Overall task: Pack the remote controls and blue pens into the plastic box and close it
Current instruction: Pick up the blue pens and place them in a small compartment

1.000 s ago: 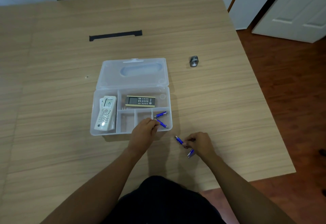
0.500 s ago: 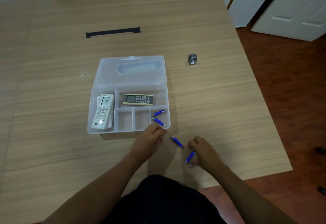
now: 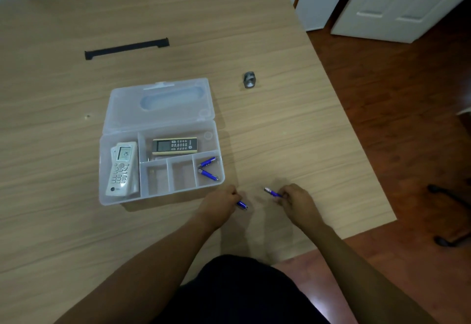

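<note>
The clear plastic box [image 3: 102, 170] lies open on the table, its lid [image 3: 122, 109] folded flat behind it. White remote controls [image 3: 121, 168] fill its left compartment, and a dark remote [image 3: 174, 145] lies in the upper one. Two blue pens [image 3: 208, 168] rest in the lower right compartment. Just right of the box's front corner, my left hand [image 3: 219, 205] grips a blue pen [image 3: 242, 205] low over the table. My right hand [image 3: 297, 200] holds another blue pen [image 3: 272, 192], tip pointing left.
A small grey metal piece [image 3: 249, 80] stands behind and right of the box. A black strip [image 3: 126, 48] lies at the far side. The table's right edge [image 3: 356, 145] drops to a wooden floor, with white doors [image 3: 397, 2] beyond.
My left hand left the box's pen compartment, moved right and took one loose pen off the table. My right hand picked up the other pen.
</note>
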